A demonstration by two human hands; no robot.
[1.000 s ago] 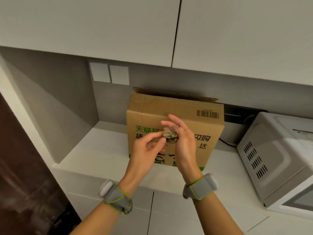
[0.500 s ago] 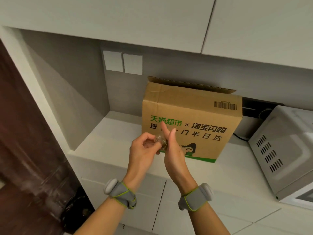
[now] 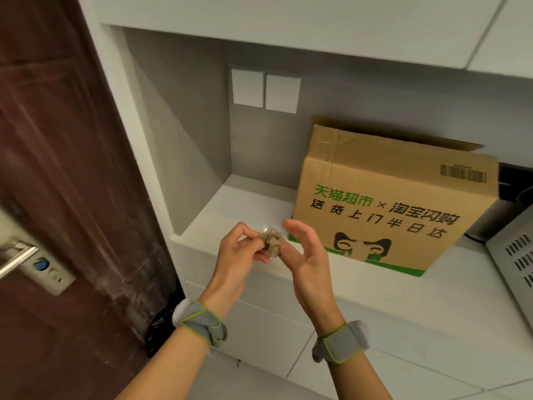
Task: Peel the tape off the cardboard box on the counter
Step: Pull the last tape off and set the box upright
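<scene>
A brown cardboard box (image 3: pixel 386 197) with green and black print and a barcode stands on the white counter (image 3: pixel 450 287), its back flap raised. In front of the counter's left end, my left hand (image 3: pixel 239 255) pinches a crumpled wad of tape (image 3: pixel 271 243) with brownish bits stuck in it. My right hand (image 3: pixel 305 255) is beside the wad, palm turned left, fingers straight and spread, its lower fingers touching the wad. Both hands are off the box, to its lower left.
A dark brown door (image 3: pixel 57 197) with a metal handle (image 3: pixel 17 258) fills the left. Two white wall plates (image 3: pixel 265 88) sit above the counter. A white microwave (image 3: pixel 516 255) stands at the right edge. White upper cabinets (image 3: pixel 288 21) hang overhead; drawers sit below the counter.
The view has swung left and down, bringing the door into sight. Both hands, with the tape wad, have moved away from the box front toward the counter's left end.
</scene>
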